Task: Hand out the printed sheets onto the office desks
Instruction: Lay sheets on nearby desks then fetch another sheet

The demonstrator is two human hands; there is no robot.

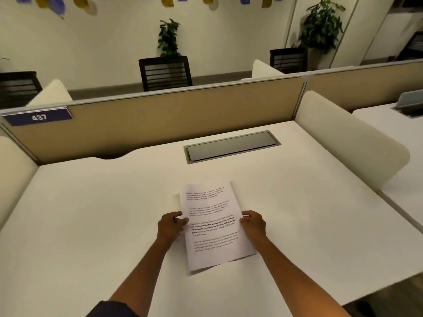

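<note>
A stack of white printed sheets (pixel 214 227) with black text hovers just above the white desk (pixel 91 213), near its middle front; a shadow shows under the stack's near edge. My left hand (pixel 171 226) grips the stack's left edge. My right hand (pixel 253 224) pinches its right edge. Another sheet edge (pixel 176 202) peeks out on the left, behind the top page.
A grey cable hatch (pixel 231 146) is set into the desk behind the sheets. A tan partition (pixel 183 115) with a label reading 437 (pixel 40 117) closes the back. White side dividers (pixel 343 143) flank the desk. A neighbouring desk (pixel 393 126) lies to the right. Black chairs (pixel 166 73) and plants (pixel 321 26) stand beyond.
</note>
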